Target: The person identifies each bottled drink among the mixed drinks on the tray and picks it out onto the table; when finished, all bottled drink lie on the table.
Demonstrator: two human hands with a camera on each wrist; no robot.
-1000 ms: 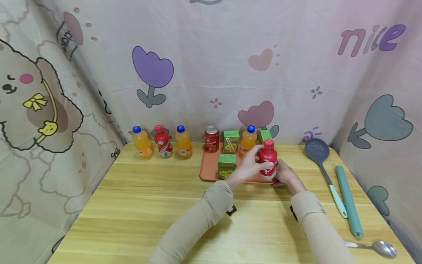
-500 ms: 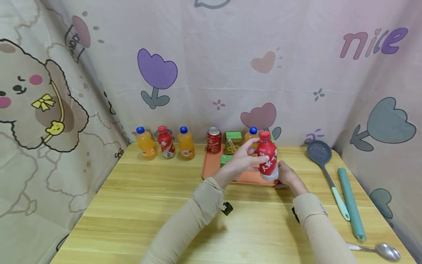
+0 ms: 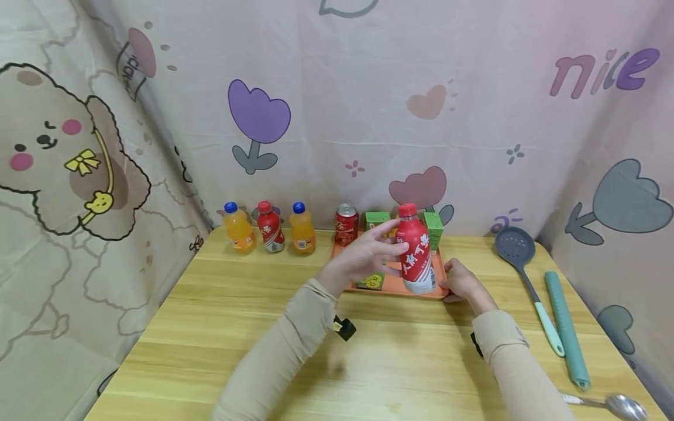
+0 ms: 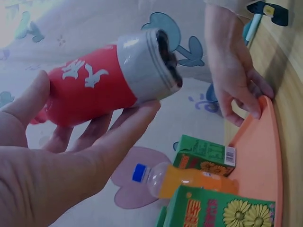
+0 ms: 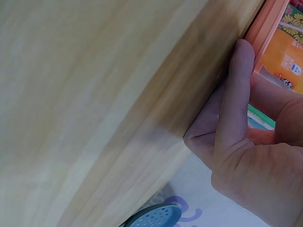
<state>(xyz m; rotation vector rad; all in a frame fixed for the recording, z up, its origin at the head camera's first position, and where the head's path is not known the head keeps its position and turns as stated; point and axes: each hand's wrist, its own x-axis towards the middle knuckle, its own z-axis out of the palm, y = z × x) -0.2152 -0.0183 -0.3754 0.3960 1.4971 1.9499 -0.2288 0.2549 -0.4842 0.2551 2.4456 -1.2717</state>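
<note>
While the left grip (image 3: 363, 257) has thumb and fingers wrapped about a red bottle (image 3: 416, 251), the right grip (image 3: 463, 282) pinches the rim of the orange tray (image 3: 392, 284) at its near right corner! The bottle sits right at the fingertips of the left grip, off to its right side, cap up and leaning a little, white base lowest. And look at the left wrist view: that base hangs clear of the tray, nothing touching it from below. From the right grip, the bottle is just to the left, near but apart.

Now, around the left grip: a green carton (image 3: 372, 282) stands just below it on the tray, partly covered by the hand; beyond it, another carton (image 3: 377, 218), and a red can (image 3: 346, 225) a touch to the left. An orange drink (image 4: 189, 182) on the tray is mostly hidden behind the hand from above. Beyond the held bottle, a third carton (image 3: 434, 231)!

Well left of the left grip, three bottles line the surface (image 3: 389, 362): orange (image 3: 239, 232), red-and-white (image 3: 271, 232), orange (image 3: 302, 232). Out right of the right grip lie a slotted ladle (image 3: 515, 245), a teal rod (image 3: 567, 330) and, nearer the person, a spoon (image 3: 625, 405).
</note>
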